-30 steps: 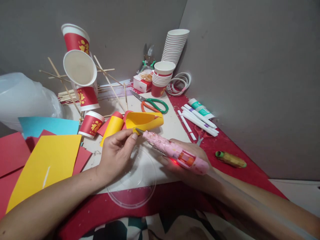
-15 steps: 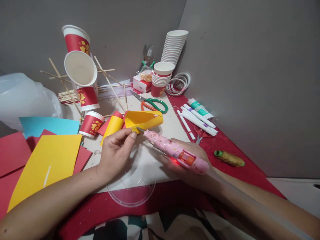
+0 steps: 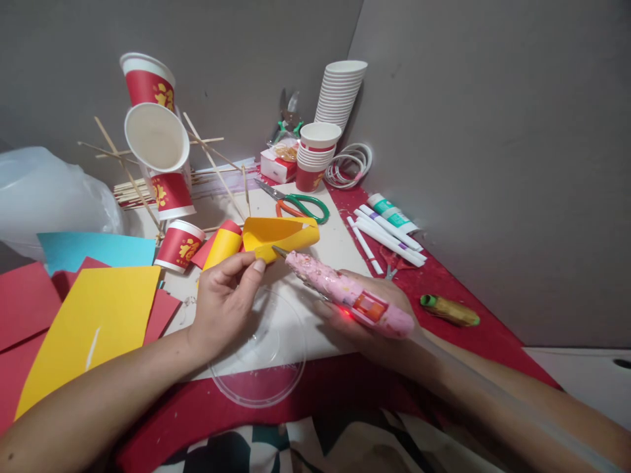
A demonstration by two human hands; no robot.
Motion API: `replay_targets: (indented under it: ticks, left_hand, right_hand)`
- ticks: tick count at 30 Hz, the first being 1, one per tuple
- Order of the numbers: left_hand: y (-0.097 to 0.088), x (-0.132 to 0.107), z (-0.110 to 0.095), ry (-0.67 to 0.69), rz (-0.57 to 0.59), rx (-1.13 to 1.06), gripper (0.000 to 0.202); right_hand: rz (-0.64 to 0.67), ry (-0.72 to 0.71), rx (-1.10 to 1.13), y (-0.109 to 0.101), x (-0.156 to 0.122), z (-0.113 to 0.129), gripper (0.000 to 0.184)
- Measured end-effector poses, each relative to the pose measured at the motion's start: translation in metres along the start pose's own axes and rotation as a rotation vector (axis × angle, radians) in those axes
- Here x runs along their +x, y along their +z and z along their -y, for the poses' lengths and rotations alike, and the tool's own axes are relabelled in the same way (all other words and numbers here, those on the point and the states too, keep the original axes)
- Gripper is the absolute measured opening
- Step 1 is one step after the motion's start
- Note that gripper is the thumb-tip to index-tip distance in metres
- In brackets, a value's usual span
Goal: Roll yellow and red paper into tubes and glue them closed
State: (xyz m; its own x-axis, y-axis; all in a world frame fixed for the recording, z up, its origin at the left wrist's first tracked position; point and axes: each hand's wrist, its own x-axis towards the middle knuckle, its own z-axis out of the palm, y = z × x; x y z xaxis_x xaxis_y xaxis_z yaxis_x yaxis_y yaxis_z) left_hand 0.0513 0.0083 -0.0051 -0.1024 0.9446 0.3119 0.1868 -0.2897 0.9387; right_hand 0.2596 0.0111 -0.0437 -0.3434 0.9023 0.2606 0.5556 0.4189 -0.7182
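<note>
Between thumb and fingers, my left hand pinches the near end of a curled yellow paper piece. My right hand is wrapped round a pink hot glue gun, its red light glowing on the underside. The gun's metal tip lies at the paper's near edge, close to my left fingertips; whether glue is coming out cannot be seen. A yellow paper roll with a red end lies just left of the curled piece. Below both hands is a clear plastic lid.
Red paper cups and crossed sticks stand at the back left. Scissors lie behind the curled paper, near stacked cups. White tubes and a thread spool lie right; yellow card lies left.
The glue gun's tip has shifted slightly right along the paper's edge. My left hand keeps its pinch on the yellow paper. The whole view has moved a little.
</note>
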Motion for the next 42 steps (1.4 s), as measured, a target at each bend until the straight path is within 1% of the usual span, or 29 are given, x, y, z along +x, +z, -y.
replay_targets:
  ticks: [3, 11, 16, 24, 30, 33, 36, 39, 42]
  left_hand:
    - [0.000, 0.000, 0.000, 0.013, -0.008, 0.004, 0.013]
    - [-0.001, 0.001, -0.001, -0.001, -0.023, 0.017, 0.015]
    - [0.000, 0.000, -0.003, -0.030, -0.037, 0.013, 0.017]
    - [-0.001, 0.000, 0.000, -0.022, -0.057, -0.015, 0.015]
    - [-0.001, 0.001, -0.002, -0.007, -0.060, -0.018, 0.014]
    - [0.000, 0.002, -0.002, -0.053, -0.070, -0.082, 0.016]
    - [0.000, 0.003, 0.000, -0.131, -0.084, -0.164, 0.019]
    - [-0.001, 0.005, 0.002, -0.224, -0.081, -0.260, 0.019]
    - [0.000, 0.006, 0.002, -0.297, -0.092, -0.311, 0.021]
  right_hand:
    - [0.022, -0.020, 0.031, -0.008, 0.001, 0.006, 0.030]
    - [0.056, -0.021, 0.075, -0.025, 0.003, 0.024, 0.036]
    - [-0.001, 0.038, 0.091, -0.027, 0.003, 0.033, 0.032]
    - [-0.016, 0.048, 0.116, -0.026, 0.003, 0.027, 0.027]
    - [-0.112, 0.060, 0.056, -0.028, 0.003, 0.032, 0.019]
    - [-0.150, 0.057, 0.005, -0.030, 0.003, 0.033, 0.018]
    - [-0.193, 0.078, -0.035, -0.032, 0.001, 0.035, 0.023]
    - [-0.173, 0.118, -0.025, -0.033, 0.001, 0.035, 0.028]
    - [-0.142, 0.133, 0.060, -0.032, 0.005, 0.034, 0.024]
